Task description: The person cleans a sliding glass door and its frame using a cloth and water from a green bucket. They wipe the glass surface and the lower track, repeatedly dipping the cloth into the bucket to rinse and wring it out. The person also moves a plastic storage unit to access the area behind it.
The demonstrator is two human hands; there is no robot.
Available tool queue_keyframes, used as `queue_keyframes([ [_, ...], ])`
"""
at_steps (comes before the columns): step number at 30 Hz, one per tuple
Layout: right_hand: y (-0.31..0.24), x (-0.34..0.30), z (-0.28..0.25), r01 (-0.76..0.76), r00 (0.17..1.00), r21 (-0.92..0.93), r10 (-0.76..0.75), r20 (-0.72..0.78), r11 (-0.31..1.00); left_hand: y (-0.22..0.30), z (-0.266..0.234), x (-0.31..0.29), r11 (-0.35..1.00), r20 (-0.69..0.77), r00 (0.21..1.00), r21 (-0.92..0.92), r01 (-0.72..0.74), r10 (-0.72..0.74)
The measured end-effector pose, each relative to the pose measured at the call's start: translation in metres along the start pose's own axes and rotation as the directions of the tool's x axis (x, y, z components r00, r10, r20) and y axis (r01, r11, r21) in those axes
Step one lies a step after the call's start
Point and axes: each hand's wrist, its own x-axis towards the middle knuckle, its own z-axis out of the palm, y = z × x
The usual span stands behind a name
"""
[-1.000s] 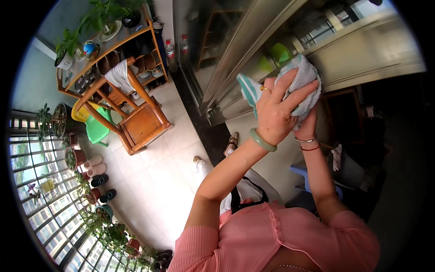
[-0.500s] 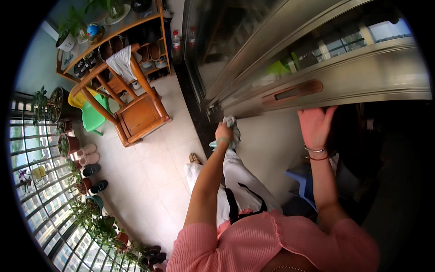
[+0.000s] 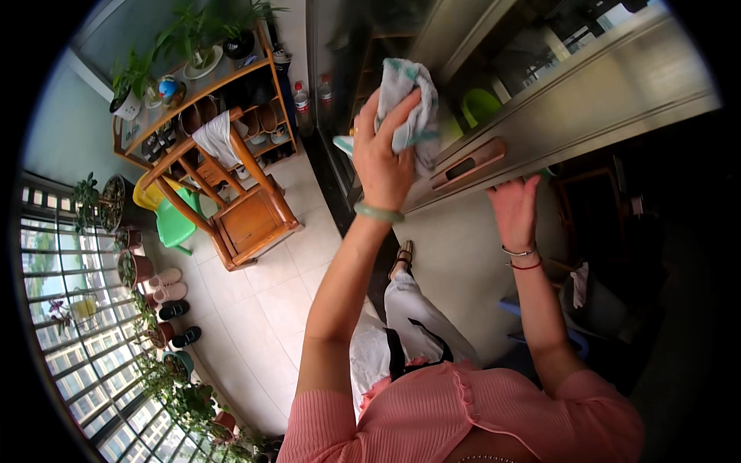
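My left hand (image 3: 384,158) is raised in front of a glass sliding door, its fingers closed round a crumpled white-and-teal cloth (image 3: 407,96). The cloth lies up against the door's metal frame and glass; whether it touches everywhere I cannot tell. A jade-coloured bangle circles that wrist. My right hand (image 3: 515,210) rests at the edge of the sliding door (image 3: 571,108), thumb spread away and the other fingers partly hidden behind the edge. Between the hands sits the door's brown recessed handle (image 3: 468,163).
A wooden chair (image 3: 251,224) with a white cloth on its back stands at the left, beside a green plastic stool (image 3: 176,224). Behind it is a shoe rack (image 3: 204,116) topped with plants. Shoes and potted plants line the barred window (image 3: 69,309). A blue stool (image 3: 513,309) is at the right.
My left hand has lifted the cloth from low beside my leg up to the door. My right hand has shifted slightly left with the door edge, and one foot has stepped forward.
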Motion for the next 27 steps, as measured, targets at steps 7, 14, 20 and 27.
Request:
queue_keyframes([
  [7,-0.004,0.001,0.012,-0.003,1.000,-0.026,0.003,-0.016,1.000,-0.127,0.023,-0.065,0.961,0.070,0.965,0.129,0.243,-0.254],
  [14,0.004,0.002,0.016,-0.004,0.999,0.006,0.005,-0.042,1.000,-0.206,-0.025,-0.241,0.542,0.286,0.509,0.694,0.475,-0.812],
  [20,-0.001,0.001,0.005,-0.001,0.999,0.016,0.002,-0.048,1.000,-0.076,0.003,-0.181,0.812,0.202,0.803,-0.062,0.581,-0.560],
  [27,-0.025,0.003,0.023,0.043,0.995,-0.036,-0.046,-0.093,0.998,0.082,-0.002,-0.019,0.946,0.090,0.996,-0.323,0.037,-0.008],
])
